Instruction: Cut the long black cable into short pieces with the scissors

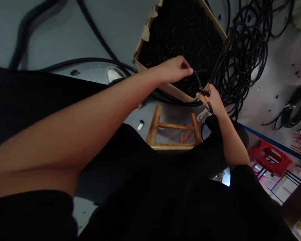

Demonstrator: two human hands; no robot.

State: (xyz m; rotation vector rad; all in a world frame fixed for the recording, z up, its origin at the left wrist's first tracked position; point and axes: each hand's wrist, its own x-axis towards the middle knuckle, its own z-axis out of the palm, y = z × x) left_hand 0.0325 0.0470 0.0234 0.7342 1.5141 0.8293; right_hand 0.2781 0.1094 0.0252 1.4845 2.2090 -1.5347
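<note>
1. The right hand (215,102) is wrapped around the scissors (200,83), fingers at the orange-and-black handles. The blades point up toward the other hand; I cannot tell whether they are parted.
2. The left hand (177,69) reaches over the box with thumb and fingers bent toward each other. Whether anything is pinched there, I cannot tell. The thumb tip is just beside the blade tip, so a slip or an early squeeze could nick it.
3. Below the hands is the box (174,92), filled with short black pieces (180,36). Anything dropped here could get lost among them, dark on dark. The rim is torn at the far left, and might give if leaned on.
4. Right of the box lies a tangle of black tubing (251,50), some strands near the right hand. A strand could snag on the scissors or the wrist if pulled.
5. Nearer the body is a wooden stool (154,125), with a shoe (204,116) beside it. Tubing also runs close to that foot; catching it could jerk the tangle or upset the cutting hand.
</note>
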